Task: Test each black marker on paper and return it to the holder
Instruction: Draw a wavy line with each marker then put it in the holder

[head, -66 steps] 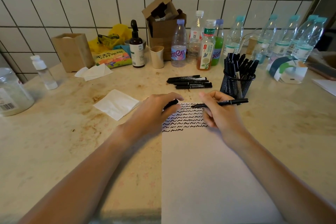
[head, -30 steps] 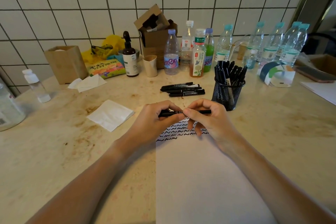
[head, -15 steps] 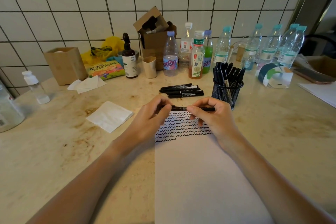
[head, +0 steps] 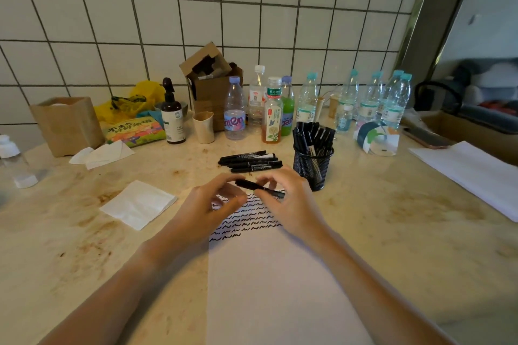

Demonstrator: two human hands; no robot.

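Note:
A black marker (head: 252, 187) lies tilted above the top of the white paper (head: 280, 288), pinched between the fingers of my right hand (head: 291, 204). My left hand (head: 207, 207) hovers just left of the marker's free end, its fingers loosely curled with a gap between thumb and forefinger; the blur hides any contact. Rows of black squiggles (head: 246, 221) cover the paper's top. The black mesh holder (head: 313, 168), full of several markers, stands just right of my hands. Several more black markers (head: 251, 162) lie in a row on the counter behind them.
A folded white napkin (head: 138, 203) lies at the left. Along the tiled wall stand bottles (head: 271, 115), a cardboard box (head: 213, 87), a pump bottle (head: 172, 117), a cup (head: 203, 126) and a paper bag (head: 66, 123). White sheets (head: 471, 171) lie at the right.
The marker was capped between both hands; my left hand has since loosened from its end, and my right hand has tilted the marker. The camera has tipped up.

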